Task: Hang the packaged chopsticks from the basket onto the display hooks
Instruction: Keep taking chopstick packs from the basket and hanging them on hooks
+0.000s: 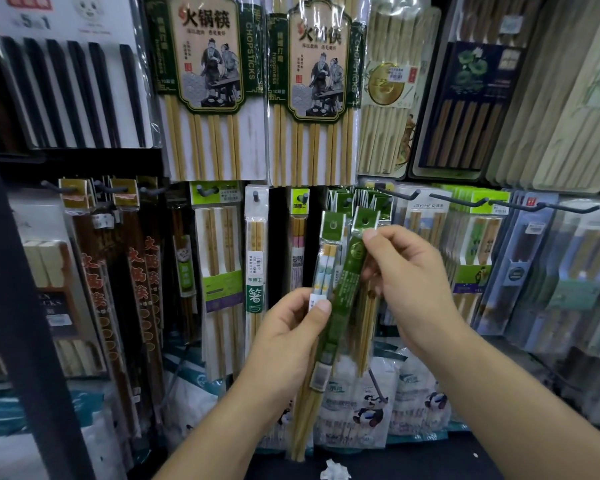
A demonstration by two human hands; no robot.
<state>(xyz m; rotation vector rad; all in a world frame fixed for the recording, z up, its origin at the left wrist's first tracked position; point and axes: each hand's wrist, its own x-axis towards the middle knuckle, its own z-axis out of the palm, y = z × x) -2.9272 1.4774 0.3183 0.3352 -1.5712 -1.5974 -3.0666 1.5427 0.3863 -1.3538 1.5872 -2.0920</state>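
Fingers (293,301) of the left hand (284,341) are curled round a small bundle of packaged chopsticks (326,344), the thumb pressed on its front beside a white price sticker; the bundle stands nearly upright, leaning a little to the right, its lower ends pointing down toward the dark surface (430,459) below; within it a pale pack (328,268) of blue-and-yellow sticks with a green header lies just left of a green pack (350,271), the two touching along their edges; the right hand (413,289) pinches the green pack near its top, thumb on the front just below the punched hole in the header, the other fingers behind the wrapper; both headers are held in front of, and just below, a row of like green packs (354,199) hanging on the display; to the right of that row a dark hook (400,195) juts out over more hanging packs; above hang two large packs of bamboo chopsticks (205,98), each printed with two figures; at lower left hang dark packs (97,289) with red characters; behind the bundle's lower part stand white bags (371,407) printed with pandas; a crumpled scrap of white paper (333,470) lies on the dark surface near the bottom edge.
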